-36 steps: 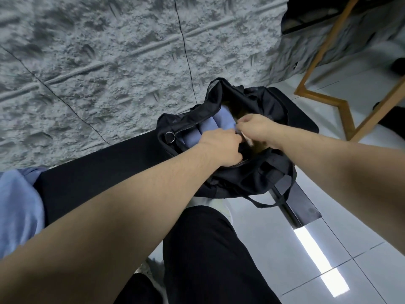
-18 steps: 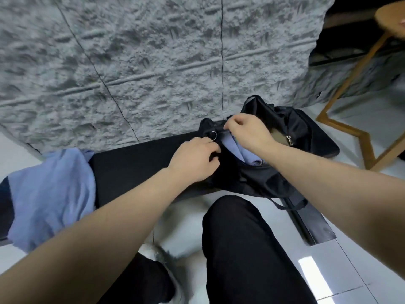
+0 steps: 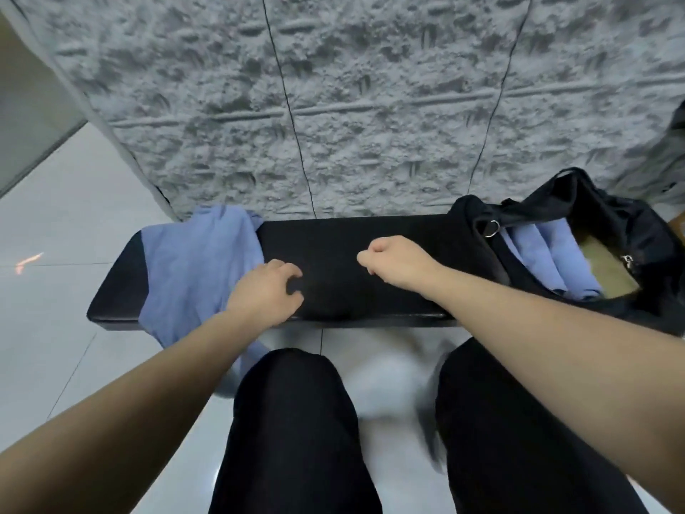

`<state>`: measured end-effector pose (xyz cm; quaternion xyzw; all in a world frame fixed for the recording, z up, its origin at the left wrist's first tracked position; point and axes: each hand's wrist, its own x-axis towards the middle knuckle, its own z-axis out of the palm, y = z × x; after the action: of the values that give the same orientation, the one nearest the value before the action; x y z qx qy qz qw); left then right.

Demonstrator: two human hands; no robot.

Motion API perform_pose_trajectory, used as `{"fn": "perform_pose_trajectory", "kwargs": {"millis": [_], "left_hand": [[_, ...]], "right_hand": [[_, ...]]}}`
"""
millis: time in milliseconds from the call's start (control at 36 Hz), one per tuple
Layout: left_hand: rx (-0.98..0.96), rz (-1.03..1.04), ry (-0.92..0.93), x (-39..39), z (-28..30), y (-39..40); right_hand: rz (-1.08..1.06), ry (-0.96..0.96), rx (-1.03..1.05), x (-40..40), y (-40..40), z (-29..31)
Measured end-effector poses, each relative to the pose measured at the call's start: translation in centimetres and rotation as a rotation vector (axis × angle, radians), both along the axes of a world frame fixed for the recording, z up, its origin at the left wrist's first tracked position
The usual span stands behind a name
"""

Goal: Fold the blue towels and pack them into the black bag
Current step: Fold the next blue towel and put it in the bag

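A loose, unfolded blue towel [image 3: 192, 268] lies crumpled on the left end of the black bench [image 3: 352, 239], one corner hanging over the front edge. The black bag [image 3: 608, 213] stands open on the bench's right end with folded blue towels [image 3: 545, 254] inside it. My left hand [image 3: 265, 291] hovers at the towel's right edge with its fingers loosely bent and holds nothing. My right hand [image 3: 393, 261] is over the middle of the bench, curled into a fist around nothing, well left of the bag.
A grey textured wall panel [image 3: 352, 105] rises directly behind the bench. My knees in black trousers [image 3: 296, 421] sit in front of it over a pale tiled floor [image 3: 55, 254]. A brown board [image 3: 608, 268] shows in the bag's bottom.
Both hands have left the bag's opening and moved left along the bench. The view has swung left, bringing the loose towel into full sight.
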<state>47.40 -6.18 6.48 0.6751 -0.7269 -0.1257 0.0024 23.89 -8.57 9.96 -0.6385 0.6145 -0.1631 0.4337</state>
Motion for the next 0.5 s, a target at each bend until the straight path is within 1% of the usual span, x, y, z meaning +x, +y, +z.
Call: {"fn": "perform_pose_trajectory", "kwargs": {"millis": [83, 194, 306, 361, 444, 500], "left_hand": [[-0.021, 0.107, -0.030, 3.0, -1.5, 0.6], [-0.190, 0.279, -0.015, 6.4, -3.2, 1.1], [-0.288, 0.570, 0.143, 9.1, -4.3, 1.3], [-0.341, 0.677, 0.230, 9.9, -4.4, 1.5], [-0.401, 0.759, 0.332, 11.1, -4.4, 1.6], [-0.406, 0.789, 0.400, 11.9, -4.4, 1.6]], "right_hand": [[0.022, -0.011, 0.045, 2.4, -0.5, -1.5], [0.062, -0.028, 0.103, 4.9, -0.9, -3.2], [0.086, -0.037, 0.136, 6.6, -1.3, -4.5], [0.093, -0.037, 0.148, 7.3, -1.5, -5.0], [0.102, -0.035, 0.157, 8.2, -1.8, -5.6], [0.105, -0.037, 0.163, 8.6, -1.9, -5.9]]}}
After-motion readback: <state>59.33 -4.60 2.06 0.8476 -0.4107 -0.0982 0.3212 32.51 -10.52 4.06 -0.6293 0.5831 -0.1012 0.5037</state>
